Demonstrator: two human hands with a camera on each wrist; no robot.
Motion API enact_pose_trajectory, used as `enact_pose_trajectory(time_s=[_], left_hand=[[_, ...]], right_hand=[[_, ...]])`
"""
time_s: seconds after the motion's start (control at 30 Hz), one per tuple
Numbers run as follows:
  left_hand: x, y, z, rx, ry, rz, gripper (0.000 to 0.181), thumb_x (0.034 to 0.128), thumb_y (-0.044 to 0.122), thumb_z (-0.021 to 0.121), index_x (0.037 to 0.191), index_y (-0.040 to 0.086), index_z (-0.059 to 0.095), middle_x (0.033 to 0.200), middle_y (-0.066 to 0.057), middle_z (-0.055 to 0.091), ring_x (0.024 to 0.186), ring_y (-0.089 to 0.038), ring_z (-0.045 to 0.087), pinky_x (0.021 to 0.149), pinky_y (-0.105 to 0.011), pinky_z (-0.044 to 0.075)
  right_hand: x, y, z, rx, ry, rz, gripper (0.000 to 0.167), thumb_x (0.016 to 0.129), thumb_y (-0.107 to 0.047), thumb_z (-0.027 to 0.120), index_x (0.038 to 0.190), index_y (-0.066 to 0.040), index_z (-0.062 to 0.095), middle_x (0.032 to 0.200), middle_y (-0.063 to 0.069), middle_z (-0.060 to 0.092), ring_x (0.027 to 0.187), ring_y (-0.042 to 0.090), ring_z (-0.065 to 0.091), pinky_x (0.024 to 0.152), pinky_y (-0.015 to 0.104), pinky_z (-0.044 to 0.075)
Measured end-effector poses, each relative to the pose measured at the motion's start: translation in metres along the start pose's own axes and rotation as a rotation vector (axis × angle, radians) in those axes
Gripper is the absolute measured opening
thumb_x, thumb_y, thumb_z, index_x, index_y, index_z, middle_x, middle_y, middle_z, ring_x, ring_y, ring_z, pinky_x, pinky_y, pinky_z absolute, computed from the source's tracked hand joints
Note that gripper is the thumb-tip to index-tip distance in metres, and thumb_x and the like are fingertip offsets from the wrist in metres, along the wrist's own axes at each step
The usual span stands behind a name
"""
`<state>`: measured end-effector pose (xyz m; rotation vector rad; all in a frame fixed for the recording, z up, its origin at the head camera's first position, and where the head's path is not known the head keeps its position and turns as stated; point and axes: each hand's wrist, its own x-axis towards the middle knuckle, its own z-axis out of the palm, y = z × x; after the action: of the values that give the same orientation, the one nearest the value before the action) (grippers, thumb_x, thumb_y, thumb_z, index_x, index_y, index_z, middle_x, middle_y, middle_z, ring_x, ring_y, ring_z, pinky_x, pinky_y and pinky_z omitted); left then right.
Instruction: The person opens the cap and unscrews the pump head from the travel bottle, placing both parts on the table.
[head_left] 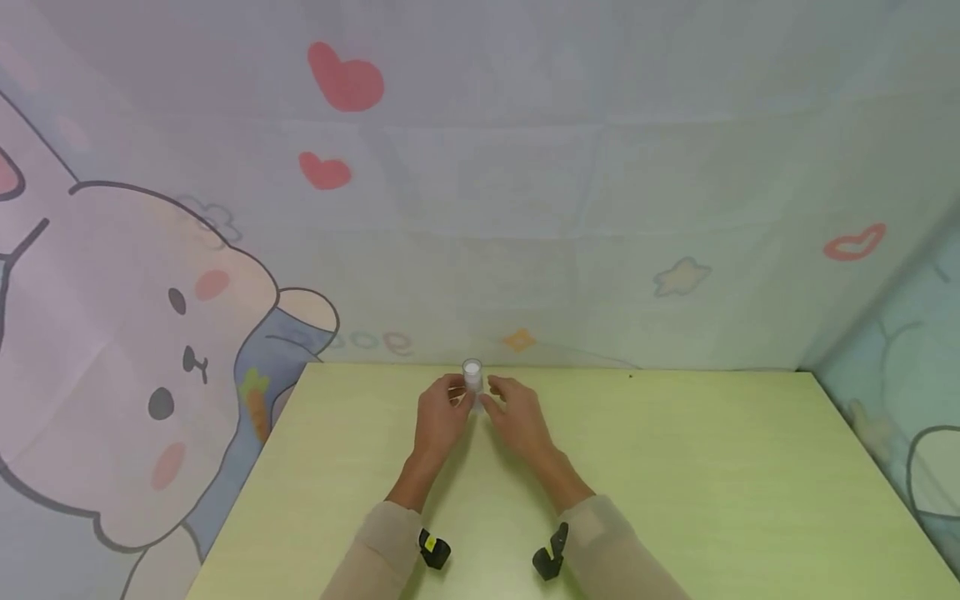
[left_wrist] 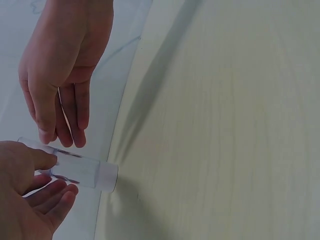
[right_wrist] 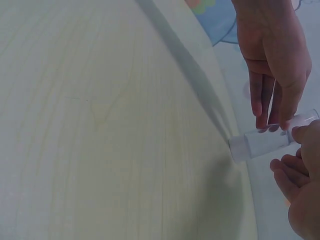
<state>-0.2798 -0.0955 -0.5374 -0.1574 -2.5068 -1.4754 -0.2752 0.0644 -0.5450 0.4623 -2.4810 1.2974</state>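
Note:
A clear cylindrical container [head_left: 472, 377] with a white lower end [left_wrist: 107, 176] stands upright close to the table's far edge. My left hand [head_left: 441, 418] holds it from the left, thumb on the near side and fingers round the far side, as the right wrist view also shows at the left hand [right_wrist: 275, 65]. On the other side my right hand [head_left: 519, 421] has its fingers loosely bent beside the container, with a small gap seen in the head view. Through the clear wall [right_wrist: 267, 141], dark marks like fingertip reflections show. Its exact contents cannot be made out.
The pale yellow-green table [head_left: 712, 467] spreads to both sides. Behind it hangs a printed cloth [head_left: 480, 183] with hearts, a star and a large rabbit. Black wrist cameras sit at both sleeves, the left camera [head_left: 435, 550] and the right camera [head_left: 550, 557].

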Motion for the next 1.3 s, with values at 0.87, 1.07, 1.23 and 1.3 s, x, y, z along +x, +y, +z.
enact_pose_trajectory(time_s=[0.87, 1.07, 1.23, 1.3], left_hand=[[-0.005, -0.011, -0.001, -0.038, -0.037, 0.057, 0.026, 0.0986, 0.007, 0.077, 0.123, 0.001, 0.072, 0.121, -0.016, 0.075, 0.11, -0.031, 0.075, 0.09, -0.036, 0.062], [-0.004, -0.008, 0.0, -0.03, -0.045, 0.074, 0.026, 0.098, 0.007, 0.077, 0.123, 0.0, 0.072, 0.12, -0.016, 0.076, 0.109, -0.03, 0.075, 0.088, -0.035, 0.062], [-0.003, -0.003, -0.001, -0.038, -0.052, 0.101, 0.026, 0.0984, 0.008, 0.077, 0.123, 0.001, 0.073, 0.12, -0.015, 0.076, 0.109, -0.03, 0.075, 0.088, -0.035, 0.062], [-0.003, -0.001, -0.001, -0.044, -0.061, 0.108, 0.026, 0.0986, 0.009, 0.077, 0.123, 0.001, 0.073, 0.12, -0.015, 0.076, 0.109, -0.03, 0.075, 0.089, -0.036, 0.062]], right_hand=[[0.008, 0.003, 0.008, 0.031, -0.014, 0.002, 0.019, 0.099, -0.006, 0.075, 0.118, -0.001, 0.075, 0.11, 0.011, 0.078, 0.104, 0.027, 0.075, 0.091, 0.041, 0.061], [0.007, 0.003, 0.001, 0.061, -0.011, 0.004, 0.021, 0.098, -0.007, 0.076, 0.119, -0.002, 0.075, 0.113, 0.012, 0.078, 0.105, 0.028, 0.075, 0.093, 0.041, 0.061], [0.007, 0.003, -0.004, 0.064, -0.006, -0.013, 0.022, 0.098, -0.008, 0.076, 0.119, -0.002, 0.075, 0.115, 0.012, 0.078, 0.106, 0.028, 0.076, 0.093, 0.042, 0.061], [0.007, 0.003, -0.007, 0.07, -0.007, -0.009, 0.023, 0.098, -0.009, 0.077, 0.12, -0.003, 0.075, 0.115, 0.011, 0.078, 0.106, 0.027, 0.076, 0.093, 0.041, 0.061]])
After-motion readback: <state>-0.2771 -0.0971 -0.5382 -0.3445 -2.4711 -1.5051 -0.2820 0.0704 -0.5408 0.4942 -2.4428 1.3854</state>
